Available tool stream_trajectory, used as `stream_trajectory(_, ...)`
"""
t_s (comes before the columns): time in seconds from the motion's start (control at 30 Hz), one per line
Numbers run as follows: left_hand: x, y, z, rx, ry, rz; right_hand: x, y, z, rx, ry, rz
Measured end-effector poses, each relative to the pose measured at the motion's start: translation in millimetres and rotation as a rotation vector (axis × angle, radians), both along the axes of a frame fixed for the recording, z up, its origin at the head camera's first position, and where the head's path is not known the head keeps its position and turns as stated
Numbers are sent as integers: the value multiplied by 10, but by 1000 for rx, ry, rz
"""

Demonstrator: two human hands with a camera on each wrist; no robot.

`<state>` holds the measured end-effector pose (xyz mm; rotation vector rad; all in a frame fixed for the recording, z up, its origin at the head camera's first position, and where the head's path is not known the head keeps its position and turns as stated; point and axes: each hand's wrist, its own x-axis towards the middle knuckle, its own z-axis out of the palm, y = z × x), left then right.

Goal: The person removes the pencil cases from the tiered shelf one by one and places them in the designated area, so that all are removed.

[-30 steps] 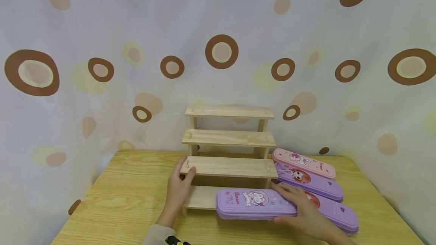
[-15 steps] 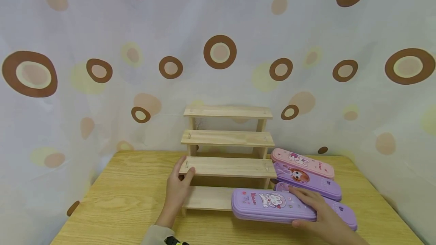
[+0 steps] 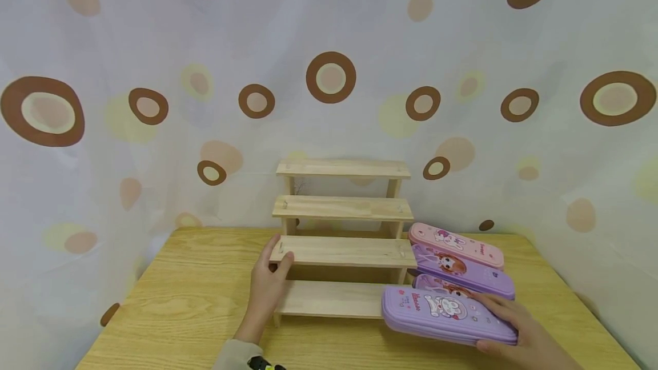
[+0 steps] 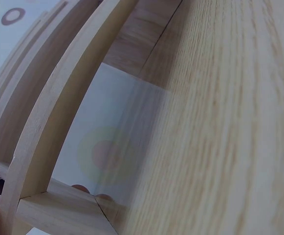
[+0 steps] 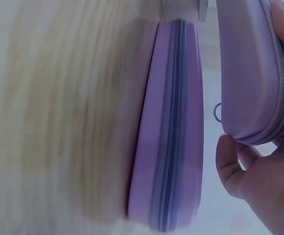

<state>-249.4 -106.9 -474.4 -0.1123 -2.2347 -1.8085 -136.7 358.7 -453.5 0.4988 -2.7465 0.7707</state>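
My right hand (image 3: 524, 330) holds a light purple zippered pencil case (image 3: 426, 308) with a rabbit picture, gripping its right end. The right wrist view shows the held case (image 5: 249, 63) raised above the table, a small metal ring at its end. My left hand (image 3: 267, 287) grips the left end of the second-lowest step of a wooden stepped shelf (image 3: 341, 251), thumb on top; its other fingers are mostly hidden. Partly behind the held case lies a purple pencil case (image 3: 424, 282) with a girl picture. In the left wrist view the shelf (image 4: 66, 93) fills the left side.
Beyond it on the table (image 3: 200, 284) lie another purple girl-picture pencil case (image 3: 475, 280) and a pink rabbit pencil case (image 3: 462, 244), right of the shelf. A white curtain with brown circles (image 3: 331, 77) hangs behind the table.
My right hand has carried the rabbit pencil case rightward, away from the front of the lowest step, and it now overlaps the nearest purple case. My left hand stays on the shelf.
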Motion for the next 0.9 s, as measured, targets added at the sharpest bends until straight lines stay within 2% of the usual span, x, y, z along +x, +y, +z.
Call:
stream_trajectory(0.23, -20, -21, -30, -9, 6, 2, 61, 230, -53, -18, -139, -57)
stream_trajectory(0.4, -13, -18, -33, -14, 8, -2, 93, 401, -104, 17, -125, -86)
stream_trajectory(0.6, -7, -19, -20, -17, 27, -16, 131, 615, -153, 87, -166, -117)
stream_trajectory(0.73, -13, -17, -16, -11, 18, -18, 165, 752, -190, 123, -145, -120)
stream_trajectory(0.83, -17, -16, -26, -20, 20, -15, 173, 838, -246, 130, -76, -97)
stream_trajectory(0.9, -18, -16, -30, -24, 24, -13, 160, 890, -288, 119, -4, -43)
